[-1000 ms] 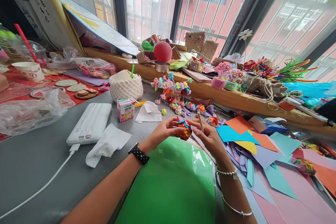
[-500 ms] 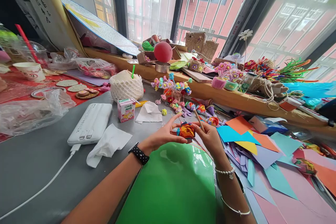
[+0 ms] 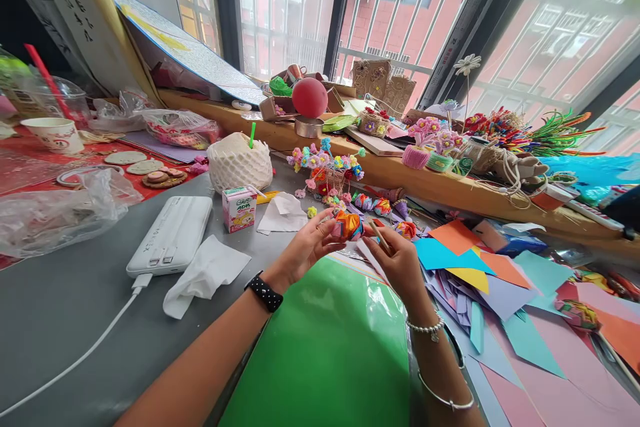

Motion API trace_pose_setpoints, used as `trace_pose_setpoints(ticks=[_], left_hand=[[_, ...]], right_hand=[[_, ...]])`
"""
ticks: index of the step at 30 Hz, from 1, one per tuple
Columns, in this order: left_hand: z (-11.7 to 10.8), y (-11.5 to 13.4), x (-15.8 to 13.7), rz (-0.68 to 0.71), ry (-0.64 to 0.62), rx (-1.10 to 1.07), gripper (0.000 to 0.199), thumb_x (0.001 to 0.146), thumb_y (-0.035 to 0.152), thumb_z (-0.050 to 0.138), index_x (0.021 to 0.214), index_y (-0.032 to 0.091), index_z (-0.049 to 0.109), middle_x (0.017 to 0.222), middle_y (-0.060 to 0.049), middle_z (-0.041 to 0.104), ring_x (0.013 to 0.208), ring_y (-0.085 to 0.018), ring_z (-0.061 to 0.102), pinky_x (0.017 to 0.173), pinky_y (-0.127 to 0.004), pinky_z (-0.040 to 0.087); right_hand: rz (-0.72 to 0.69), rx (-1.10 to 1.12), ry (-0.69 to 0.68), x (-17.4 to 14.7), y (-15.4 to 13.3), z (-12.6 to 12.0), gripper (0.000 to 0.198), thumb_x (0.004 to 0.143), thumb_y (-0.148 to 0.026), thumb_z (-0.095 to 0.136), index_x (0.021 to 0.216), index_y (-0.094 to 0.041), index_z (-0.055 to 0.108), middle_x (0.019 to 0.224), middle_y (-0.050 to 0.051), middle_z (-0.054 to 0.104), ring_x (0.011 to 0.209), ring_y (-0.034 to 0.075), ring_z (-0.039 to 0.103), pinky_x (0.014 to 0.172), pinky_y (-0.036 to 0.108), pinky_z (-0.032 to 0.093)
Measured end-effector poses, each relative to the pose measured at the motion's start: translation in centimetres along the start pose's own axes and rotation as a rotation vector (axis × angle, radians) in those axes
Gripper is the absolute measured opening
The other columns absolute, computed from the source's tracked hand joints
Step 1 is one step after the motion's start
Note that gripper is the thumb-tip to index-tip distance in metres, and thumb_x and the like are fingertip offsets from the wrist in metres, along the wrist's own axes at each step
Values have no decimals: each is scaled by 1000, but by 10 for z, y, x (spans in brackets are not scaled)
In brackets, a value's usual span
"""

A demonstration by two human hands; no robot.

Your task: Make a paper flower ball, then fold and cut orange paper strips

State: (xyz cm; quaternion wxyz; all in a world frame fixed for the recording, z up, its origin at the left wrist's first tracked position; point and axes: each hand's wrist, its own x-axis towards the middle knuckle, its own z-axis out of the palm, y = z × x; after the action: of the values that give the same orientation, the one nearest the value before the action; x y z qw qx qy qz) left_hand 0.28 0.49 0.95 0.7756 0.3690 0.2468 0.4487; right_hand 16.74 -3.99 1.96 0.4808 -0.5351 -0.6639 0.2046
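Between the fingers of my left hand (image 3: 311, 240) is a folded paper flower (image 3: 349, 225) in orange, red and blue, held above the far end of a glossy green sheet (image 3: 325, 340). My right hand (image 3: 397, 257) is closed round a thin wooden stick (image 3: 381, 237), its fingertips close to the flower's right side; whether they touch it I cannot tell. Just beyond the hands lie similar paper flowers (image 3: 382, 206) and a small purple cone (image 3: 401, 207).
Coloured paper sheets (image 3: 505, 293) spread over the right side. To the left are a white power bank (image 3: 170, 235) with a cable, crumpled tissue (image 3: 205, 277), a small drink carton (image 3: 239, 209) and a netted white coconut (image 3: 240, 163). A wooden ledge (image 3: 450, 190) with crafts runs along the window.
The paper flower has been turned and raised slightly to the left, its blue part now facing right. My left fingers have curled closer round it; the stick is tilted lower.
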Motion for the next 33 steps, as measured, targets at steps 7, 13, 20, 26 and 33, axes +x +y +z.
trace_pose_setpoints(ticks=[7,13,20,26,33], left_hand=[[-1,2,-2,-73,-36,-54,42,80,35,49,121,31,41,90,0,60,69,-9,60,53,-16,46],[2,0,-3,-88,-95,-111,44,74,51,50,109,24,51,87,-3,61,69,-12,59,65,-27,48],[5,-3,-7,4,-207,116,57,60,17,72,110,22,45,95,-4,59,86,-17,58,81,-33,42],[0,-4,-5,48,-220,232,52,61,17,70,106,21,45,96,-3,57,88,-17,55,78,-29,42],[0,0,-7,-8,-259,324,51,60,18,70,105,20,46,95,-4,56,84,-15,55,70,-28,44]], right_hand=[[-28,6,54,-2,-7,4,22,70,-39,61,72,-17,59,63,-1,55,46,8,37,42,22,30],[-9,41,33,-3,-7,8,22,71,-40,60,75,-19,56,70,2,59,52,11,45,47,23,35],[-100,-8,-37,-1,-10,6,18,71,-36,61,70,-19,57,67,0,52,56,12,45,47,23,34],[-114,1,-83,0,-9,3,18,71,-36,61,68,-19,58,68,1,48,60,13,48,49,24,37],[-159,-45,-107,0,-8,1,15,70,-32,63,65,-19,57,66,0,48,62,14,47,51,24,37]])
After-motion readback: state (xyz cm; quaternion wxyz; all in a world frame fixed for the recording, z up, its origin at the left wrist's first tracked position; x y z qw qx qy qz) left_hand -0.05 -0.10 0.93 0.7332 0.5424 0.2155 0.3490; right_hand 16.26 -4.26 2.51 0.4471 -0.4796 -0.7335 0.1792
